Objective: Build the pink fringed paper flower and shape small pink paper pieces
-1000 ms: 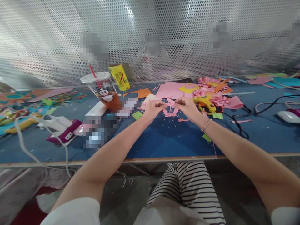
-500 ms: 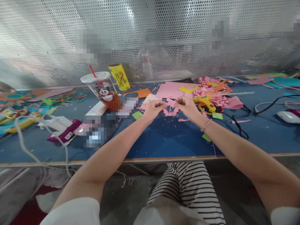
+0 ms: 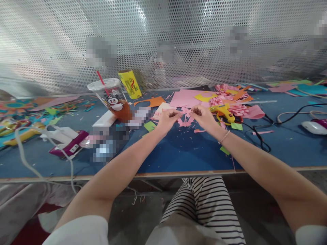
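Observation:
A fringed pink paper strip (image 3: 185, 123) curves between my hands just above the blue table. Its left part is pinched in my left hand (image 3: 169, 119), thumb against fingers. My right hand (image 3: 201, 115) is closed the same way on the strip's other side. A bracelet circles my right wrist. Beyond the hands lie pink paper sheets (image 3: 187, 97). A yellow glue gun (image 3: 224, 112) rests right of my right hand, beside a heap of fringed pink paper (image 3: 238, 109). Pale paper (image 3: 163, 108) lies behind my left hand. The fingertips are small and partly hidden.
A plastic cup with a red straw (image 3: 114, 102) and a yellow roll (image 3: 130, 84) stand left of my hands. A purple and white power strip (image 3: 70, 144) with cables sits farther left. Green scraps (image 3: 150, 126) and orange paper (image 3: 153, 101) lie about. Perforated metal rises behind.
Both hands stay in nearly the same place, still pinching the pink paper strip. The fingers have shifted only slightly, and the view has moved a little.

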The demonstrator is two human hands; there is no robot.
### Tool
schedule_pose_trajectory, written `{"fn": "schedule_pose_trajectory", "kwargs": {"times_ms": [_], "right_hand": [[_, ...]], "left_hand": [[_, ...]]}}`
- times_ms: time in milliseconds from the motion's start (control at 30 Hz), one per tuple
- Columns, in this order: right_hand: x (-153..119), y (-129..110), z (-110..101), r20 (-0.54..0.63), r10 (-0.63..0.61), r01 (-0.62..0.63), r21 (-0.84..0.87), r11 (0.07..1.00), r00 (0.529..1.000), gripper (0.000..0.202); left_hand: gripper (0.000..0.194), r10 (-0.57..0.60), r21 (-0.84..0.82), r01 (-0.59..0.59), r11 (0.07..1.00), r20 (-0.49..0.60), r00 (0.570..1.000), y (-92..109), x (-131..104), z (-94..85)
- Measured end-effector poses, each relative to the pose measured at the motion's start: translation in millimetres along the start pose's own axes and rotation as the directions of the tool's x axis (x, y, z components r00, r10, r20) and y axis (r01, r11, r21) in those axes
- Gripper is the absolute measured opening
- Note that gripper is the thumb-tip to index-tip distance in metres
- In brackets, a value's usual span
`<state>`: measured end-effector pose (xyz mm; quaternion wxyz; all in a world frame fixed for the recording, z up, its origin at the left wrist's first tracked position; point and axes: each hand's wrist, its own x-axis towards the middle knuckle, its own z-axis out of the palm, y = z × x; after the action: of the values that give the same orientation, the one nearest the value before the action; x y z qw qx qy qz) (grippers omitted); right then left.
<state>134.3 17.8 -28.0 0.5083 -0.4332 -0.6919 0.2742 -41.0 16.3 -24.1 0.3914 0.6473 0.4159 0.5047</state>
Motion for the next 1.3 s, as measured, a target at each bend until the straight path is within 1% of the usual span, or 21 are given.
{"fn": "schedule_pose_trajectory", "kwargs": {"times_ms": [200, 333, 633, 767, 833, 1000, 1133, 1300], "right_hand": [[-2, -4, -1, -0.020, -0.012, 0.012, 0.004, 1.000, 1.000, 0.009], [-2, -4, -1, -0.021, -0.012, 0.012, -0.001, 1.000, 1.000, 0.010], [-3, -8, -1, -0.009, -0.014, 0.014, -0.001, 1.000, 1.000, 0.009], [-4, -9, 0, -0.001, -0.015, 0.015, 0.018, 1.000, 1.000, 0.010], [-3, -8, 0, 0.006, -0.011, 0.011, 0.032, 0.999, 1.000, 0.010], [-4, -9, 1, 0.023, -0.030, 0.028, 0.060, 0.998, 0.999, 0.010], [-5, -12, 1, 0.022, -0.016, 0.014, 0.064, 0.998, 1.000, 0.011], [-6, -15, 0, 0.017, 0.020, -0.021, 0.070, 0.997, 1.000, 0.010]], "left_hand": [[0.026, -0.077, -0.094, 0.077, 0.993, 0.001, 0.997, 1, 0, 1.0], [0.026, -0.114, -0.135, 0.111, 0.985, -0.010, 0.993, 0, 1, 0.8], [0.024, -0.123, -0.125, 0.121, 0.985, -0.008, 0.992, 2, -1, 0.6], [0.026, -0.118, -0.144, 0.122, 0.982, 0.035, 0.992, 5, -1, -0.5], [0.027, -0.101, -0.127, 0.106, 0.986, 0.044, 0.994, 6, -2, -0.6], [0.027, -0.017, -0.019, 0.018, 1.000, 0.033, 0.999, 9, -2, 0.9], [0.024, 0.013, 0.040, -0.014, 0.999, 0.026, 1.000, 10, -3, 0.5], [0.023, 0.056, 0.035, -0.057, 0.998, 0.024, 0.998, 11, -4, 0.1]]}}
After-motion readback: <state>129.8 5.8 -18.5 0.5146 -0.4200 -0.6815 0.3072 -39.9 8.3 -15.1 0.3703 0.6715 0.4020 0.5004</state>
